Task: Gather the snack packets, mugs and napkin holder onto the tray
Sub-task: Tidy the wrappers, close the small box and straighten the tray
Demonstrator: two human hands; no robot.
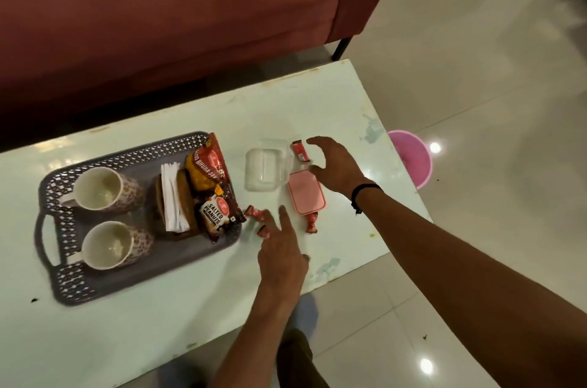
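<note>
A grey perforated tray on the pale table holds two patterned mugs, a brown napkin holder with white napkins, and two snack packets: a bhujia packet and a salted peanuts packet. My left hand hovers open just right of the tray, fingers over small red wrappers. Farther right, my right hand is spread open above a red wrapper and a pink lid. A clear plastic box stands between the tray and the lid. Another red wrapper lies below the lid.
A dark red sofa runs along the table's far side. A pink bin stands on the tiled floor past the table's right edge. The table's near edge is close to my legs.
</note>
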